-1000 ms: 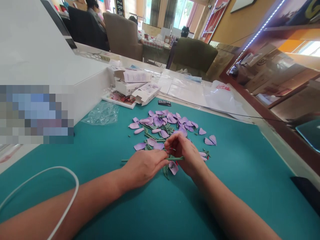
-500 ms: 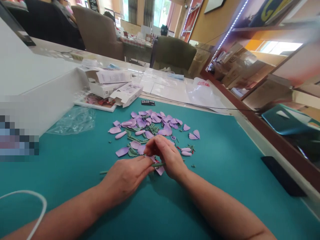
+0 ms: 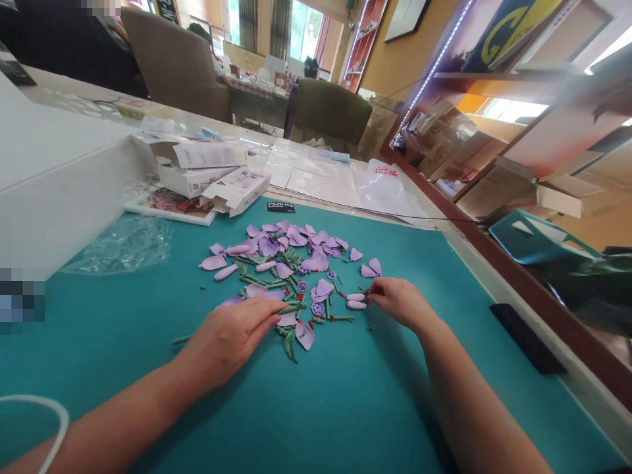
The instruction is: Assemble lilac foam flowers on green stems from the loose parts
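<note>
A heap of small purple petal pieces [image 3: 291, 245] and green stem pieces [image 3: 269, 282] lies on a teal mat [image 3: 345, 395]. My left hand [image 3: 232, 336] rests on the mat with its fingers closed on a thin green stem [image 3: 291, 307] that carries a purple petal [image 3: 305, 334] and leaves. My right hand [image 3: 399, 301] is at the right edge of the heap. Its fingertips pinch at small pieces beside two pale petals [image 3: 356, 301]. What they hold is too small to name.
White cardboard boxes [image 3: 207, 168] and a booklet lie beyond the mat, with a crumpled clear bag [image 3: 123, 245] at the left. A black flat object [image 3: 526, 337] lies at the right edge. A white cable [image 3: 47, 421] curves at the lower left. Armchairs stand behind.
My right hand has let go of the stem and moved right to the edge of the heap. The left hand keeps the stem. The camera has turned to the right.
</note>
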`<state>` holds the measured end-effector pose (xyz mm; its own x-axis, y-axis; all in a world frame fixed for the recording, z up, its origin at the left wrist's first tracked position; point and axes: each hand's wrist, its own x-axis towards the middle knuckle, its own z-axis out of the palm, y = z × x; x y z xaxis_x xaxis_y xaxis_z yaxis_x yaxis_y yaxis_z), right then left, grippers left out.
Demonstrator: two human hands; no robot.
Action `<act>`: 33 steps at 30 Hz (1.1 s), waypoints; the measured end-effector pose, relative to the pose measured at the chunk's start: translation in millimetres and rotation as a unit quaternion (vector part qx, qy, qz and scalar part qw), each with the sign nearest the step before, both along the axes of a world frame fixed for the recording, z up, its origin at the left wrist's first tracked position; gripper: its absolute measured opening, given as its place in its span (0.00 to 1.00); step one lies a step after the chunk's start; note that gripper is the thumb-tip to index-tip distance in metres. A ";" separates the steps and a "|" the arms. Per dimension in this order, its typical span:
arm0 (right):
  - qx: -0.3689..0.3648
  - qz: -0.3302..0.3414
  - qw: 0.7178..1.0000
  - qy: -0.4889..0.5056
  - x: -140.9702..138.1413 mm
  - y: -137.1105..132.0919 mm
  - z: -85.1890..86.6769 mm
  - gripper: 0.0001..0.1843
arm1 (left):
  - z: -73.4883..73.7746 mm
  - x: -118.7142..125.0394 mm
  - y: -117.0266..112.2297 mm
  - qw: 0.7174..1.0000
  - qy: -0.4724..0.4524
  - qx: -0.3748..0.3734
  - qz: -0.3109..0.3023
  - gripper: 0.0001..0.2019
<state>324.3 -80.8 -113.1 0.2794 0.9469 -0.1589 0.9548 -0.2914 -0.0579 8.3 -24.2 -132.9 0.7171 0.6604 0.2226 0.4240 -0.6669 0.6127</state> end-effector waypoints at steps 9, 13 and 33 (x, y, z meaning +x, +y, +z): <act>-0.027 0.016 0.999 -0.045 -0.9 1.7 -21.9 0.11 | -1.3 0.5 0.4 0.999 0.010 0.033 -0.007 0.17; -0.032 0.030 0.998 -0.053 -1.9 -0.2 -24.5 0.11 | 0.0 1.2 -1.4 0.999 0.016 0.043 0.004 0.16; 0.182 0.107 0.778 0.592 -128.4 30.9 19.1 0.09 | 10.3 -7.2 2.1 0.993 -0.060 0.071 0.076 0.14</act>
